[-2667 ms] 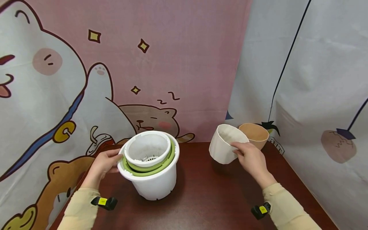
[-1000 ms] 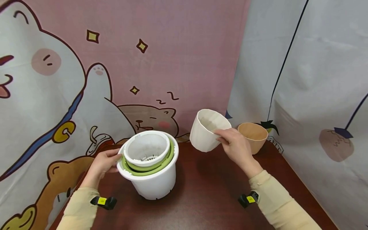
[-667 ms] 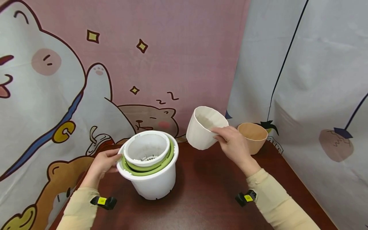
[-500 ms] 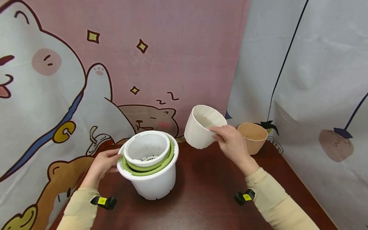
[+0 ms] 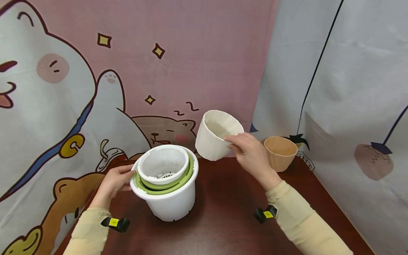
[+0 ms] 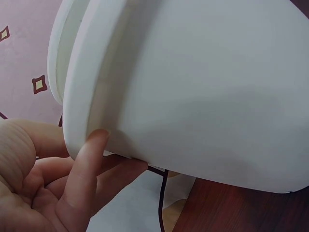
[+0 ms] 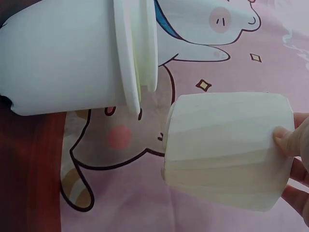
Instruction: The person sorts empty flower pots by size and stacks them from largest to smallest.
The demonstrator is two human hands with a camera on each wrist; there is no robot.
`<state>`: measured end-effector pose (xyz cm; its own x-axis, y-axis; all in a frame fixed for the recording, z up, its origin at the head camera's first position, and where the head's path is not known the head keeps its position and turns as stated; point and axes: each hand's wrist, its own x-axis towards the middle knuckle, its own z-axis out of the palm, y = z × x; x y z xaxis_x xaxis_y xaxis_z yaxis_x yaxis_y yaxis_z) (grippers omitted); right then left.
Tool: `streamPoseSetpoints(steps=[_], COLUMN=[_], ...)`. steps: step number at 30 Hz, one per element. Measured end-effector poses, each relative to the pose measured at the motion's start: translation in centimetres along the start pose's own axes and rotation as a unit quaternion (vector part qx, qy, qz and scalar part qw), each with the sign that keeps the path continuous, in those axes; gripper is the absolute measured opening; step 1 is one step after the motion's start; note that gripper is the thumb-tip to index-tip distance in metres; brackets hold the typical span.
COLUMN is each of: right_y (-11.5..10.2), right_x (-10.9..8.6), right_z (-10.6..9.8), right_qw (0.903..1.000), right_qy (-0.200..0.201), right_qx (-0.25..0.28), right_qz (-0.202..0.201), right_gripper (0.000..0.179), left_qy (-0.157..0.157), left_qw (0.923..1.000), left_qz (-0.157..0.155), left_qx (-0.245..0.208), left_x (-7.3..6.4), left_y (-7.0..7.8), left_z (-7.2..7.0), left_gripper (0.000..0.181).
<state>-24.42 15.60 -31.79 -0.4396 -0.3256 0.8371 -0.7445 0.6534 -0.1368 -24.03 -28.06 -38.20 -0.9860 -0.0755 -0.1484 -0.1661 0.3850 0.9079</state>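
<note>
A large white flowerpot (image 5: pixel 173 207) stands on the table, with green-rimmed pots (image 5: pixel 190 169) and a smaller white pot (image 5: pixel 162 161) nested inside it. My left hand (image 5: pixel 115 182) grips the large pot's left rim, with finger and thumb on either side of the lip in the left wrist view. Up and to the right of this stack, a cream faceted flowerpot (image 5: pixel 208 143) is held tilted in the air, apart from the stack. Its near right rim is pinched by my right hand (image 5: pixel 253 156). In the right wrist view the cream pot's (image 7: pixel 227 150) ribbed side shows.
An orange-tan flowerpot (image 5: pixel 280 161) stands at the back right of the dark red table (image 5: pixel 223 226), just beyond my right hand. Printed cloth (image 5: pixel 207 63) hangs behind the table, and pale cloth (image 5: pixel 344 117) runs along the right side.
My right hand has carried the cream flowerpot left and up, away from the orange-tan pot and closer to the stack. The left hand and the large white flowerpot have stayed in place.
</note>
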Motion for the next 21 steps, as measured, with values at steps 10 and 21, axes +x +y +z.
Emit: streamPoseSetpoints(steps=[10,21], right_y=[-1.4,-3.1], right_x=[1.7,3.1], right_z=[0.8,1.7], right_qw=[0.9991,0.997], right_qy=[0.006,0.006], right_qx=[0.026,0.048], right_qz=[-0.033,-0.06], right_gripper=[0.034,0.032], left_qy=[0.001,-0.002], left_qw=[1.0,1.0], left_qz=[-0.001,0.0], left_qx=[-0.001,0.002], left_x=[0.1,0.3], left_y=[-0.1,-0.3], left_z=[0.1,-0.1], left_gripper=[0.054,0.055])
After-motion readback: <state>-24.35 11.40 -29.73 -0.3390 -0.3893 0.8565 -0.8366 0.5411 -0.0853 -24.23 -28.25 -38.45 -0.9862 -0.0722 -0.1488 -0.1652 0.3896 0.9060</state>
